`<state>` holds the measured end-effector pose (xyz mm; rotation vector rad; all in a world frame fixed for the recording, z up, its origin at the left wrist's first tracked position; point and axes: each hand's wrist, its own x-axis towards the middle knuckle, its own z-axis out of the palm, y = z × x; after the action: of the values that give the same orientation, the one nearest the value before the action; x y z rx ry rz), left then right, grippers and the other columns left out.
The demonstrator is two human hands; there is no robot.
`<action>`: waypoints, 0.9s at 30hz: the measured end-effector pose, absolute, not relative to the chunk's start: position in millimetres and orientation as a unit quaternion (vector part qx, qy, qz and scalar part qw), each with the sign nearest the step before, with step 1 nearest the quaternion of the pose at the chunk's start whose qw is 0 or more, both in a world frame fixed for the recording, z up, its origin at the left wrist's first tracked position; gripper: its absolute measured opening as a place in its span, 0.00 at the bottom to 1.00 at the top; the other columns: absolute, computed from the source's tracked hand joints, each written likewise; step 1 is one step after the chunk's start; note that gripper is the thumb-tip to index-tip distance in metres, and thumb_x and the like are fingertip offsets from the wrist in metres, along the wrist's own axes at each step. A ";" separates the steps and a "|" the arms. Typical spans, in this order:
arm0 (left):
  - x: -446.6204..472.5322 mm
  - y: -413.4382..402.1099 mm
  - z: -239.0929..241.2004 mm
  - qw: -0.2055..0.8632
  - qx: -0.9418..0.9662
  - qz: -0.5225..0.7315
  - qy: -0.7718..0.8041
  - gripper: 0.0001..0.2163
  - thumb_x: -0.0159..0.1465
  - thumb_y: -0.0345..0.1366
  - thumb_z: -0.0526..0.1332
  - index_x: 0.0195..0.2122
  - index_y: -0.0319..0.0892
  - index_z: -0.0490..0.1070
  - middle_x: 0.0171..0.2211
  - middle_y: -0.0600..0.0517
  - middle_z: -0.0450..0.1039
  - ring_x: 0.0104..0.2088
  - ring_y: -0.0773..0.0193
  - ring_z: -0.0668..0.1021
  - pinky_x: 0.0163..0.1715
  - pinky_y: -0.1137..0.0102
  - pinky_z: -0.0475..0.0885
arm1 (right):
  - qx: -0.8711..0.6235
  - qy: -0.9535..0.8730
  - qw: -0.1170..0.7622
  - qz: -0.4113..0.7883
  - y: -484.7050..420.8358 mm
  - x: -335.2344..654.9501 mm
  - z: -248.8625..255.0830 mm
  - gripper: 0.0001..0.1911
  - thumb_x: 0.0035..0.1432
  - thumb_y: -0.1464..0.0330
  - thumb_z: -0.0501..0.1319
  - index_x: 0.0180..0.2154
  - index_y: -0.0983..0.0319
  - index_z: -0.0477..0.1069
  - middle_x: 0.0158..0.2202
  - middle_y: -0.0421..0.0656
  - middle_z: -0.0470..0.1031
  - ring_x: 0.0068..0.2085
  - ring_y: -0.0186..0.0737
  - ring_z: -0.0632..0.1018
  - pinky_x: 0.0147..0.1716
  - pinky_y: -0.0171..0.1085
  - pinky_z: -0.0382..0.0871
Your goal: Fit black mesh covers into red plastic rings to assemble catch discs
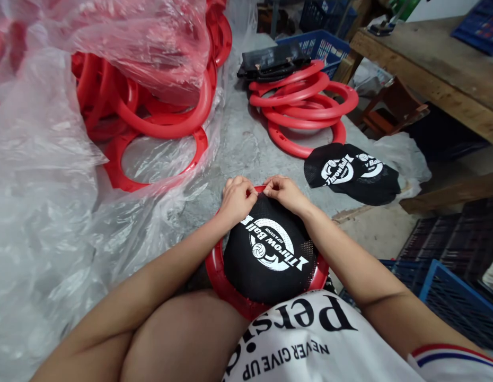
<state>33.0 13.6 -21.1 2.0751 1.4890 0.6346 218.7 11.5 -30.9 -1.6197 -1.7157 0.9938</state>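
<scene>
A red plastic ring (218, 270) rests on my lap against my shirt. Black mesh fabric (238, 265) printed "Throw Ball" in white spans its opening. At the ring's far rim, my left hand (239, 199) pinches the edge of the mesh, with thumb and forefinger together. Close beside it on the right, my right hand (285, 192) also grips the mesh edge in a pinch. A short stretch of red rim shows between the two hands. Their fingertips cover the exact spot where fabric meets ring.
Large clear plastic bags (51, 212) with red rings (151, 124) fill the left. Ahead lie a pile of red rings (306, 114), a black bag-like item (272, 61) and spare printed black fabric (366, 183). Blue crates (461, 297) and a wooden table (429, 63) stand right.
</scene>
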 end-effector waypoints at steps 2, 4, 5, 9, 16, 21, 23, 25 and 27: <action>33.6 13.4 -21.0 0.253 0.761 0.233 0.550 0.06 0.63 0.32 0.59 0.29 0.44 0.73 0.44 0.48 0.76 0.50 0.55 0.73 0.56 0.57 0.66 | -0.613 -0.637 0.287 0.370 11.1 217.6 -30.3 0.05 0.55 0.68 0.63 0.28 0.60 0.72 0.44 0.42 0.78 0.42 0.42 0.76 0.44 0.40 0.70; 34.2 13.5 -21.1 0.253 0.760 0.231 0.553 0.06 0.63 0.32 0.59 0.29 0.44 0.72 0.44 0.48 0.75 0.50 0.55 0.73 0.56 0.57 0.66 | -0.617 -0.636 0.285 0.365 11.2 217.0 -29.8 0.05 0.55 0.68 0.64 0.28 0.60 0.72 0.43 0.42 0.78 0.42 0.42 0.76 0.43 0.39 0.69; 34.4 13.6 -21.3 0.252 0.760 0.229 0.554 0.06 0.63 0.32 0.59 0.29 0.44 0.72 0.44 0.48 0.75 0.50 0.55 0.73 0.56 0.57 0.66 | -0.619 -0.637 0.283 0.362 11.4 216.8 -29.6 0.05 0.56 0.68 0.64 0.28 0.60 0.72 0.43 0.42 0.78 0.42 0.42 0.76 0.44 0.40 0.69; 35.2 13.9 -22.7 0.244 0.761 0.228 0.556 0.06 0.63 0.31 0.58 0.29 0.43 0.72 0.44 0.48 0.75 0.50 0.55 0.73 0.56 0.57 0.66 | -0.627 -0.645 0.271 0.344 11.8 215.4 -27.8 0.06 0.56 0.68 0.64 0.27 0.60 0.72 0.42 0.42 0.79 0.42 0.42 0.76 0.45 0.41 0.68; 37.7 12.1 -19.1 0.229 0.759 0.208 0.572 0.07 0.63 0.31 0.57 0.28 0.44 0.70 0.45 0.48 0.75 0.50 0.52 0.72 0.55 0.55 0.66 | -0.647 -0.651 0.248 0.310 11.4 211.5 -24.2 0.06 0.57 0.69 0.63 0.28 0.60 0.72 0.40 0.43 0.78 0.41 0.42 0.76 0.45 0.41 0.67; 39.3 12.5 -17.6 0.230 0.759 0.198 0.576 0.07 0.63 0.31 0.56 0.29 0.44 0.70 0.45 0.46 0.75 0.50 0.50 0.72 0.55 0.54 0.66 | -0.644 -0.668 0.242 0.286 11.6 209.9 -25.7 0.08 0.58 0.70 0.62 0.26 0.60 0.69 0.39 0.43 0.78 0.41 0.42 0.75 0.47 0.41 0.66; 39.7 13.1 -18.0 0.231 0.758 0.200 0.577 0.07 0.63 0.31 0.56 0.29 0.44 0.70 0.45 0.45 0.75 0.51 0.49 0.71 0.55 0.53 0.66 | -0.645 -0.670 0.241 0.279 11.2 209.0 -25.9 0.08 0.58 0.70 0.61 0.26 0.60 0.69 0.39 0.44 0.78 0.42 0.42 0.75 0.47 0.41 0.66; 40.1 13.5 -17.9 0.231 0.757 0.200 0.578 0.07 0.63 0.30 0.56 0.29 0.44 0.70 0.45 0.44 0.75 0.51 0.49 0.71 0.55 0.52 0.66 | -0.646 -0.674 0.239 0.267 10.6 208.2 -25.8 0.08 0.59 0.70 0.61 0.26 0.60 0.69 0.39 0.44 0.78 0.42 0.42 0.75 0.48 0.41 0.66; 40.5 13.4 -16.9 0.230 0.756 0.195 0.580 0.07 0.63 0.30 0.56 0.29 0.44 0.70 0.46 0.44 0.75 0.51 0.48 0.71 0.54 0.52 0.66 | -0.646 -0.681 0.234 0.254 10.4 207.8 -25.9 0.07 0.59 0.70 0.60 0.27 0.60 0.69 0.38 0.44 0.78 0.41 0.41 0.74 0.48 0.41 0.66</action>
<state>40.5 13.4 -16.9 2.0811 1.5961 0.5375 207.8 10.4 -25.9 -1.7731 -1.8697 0.6978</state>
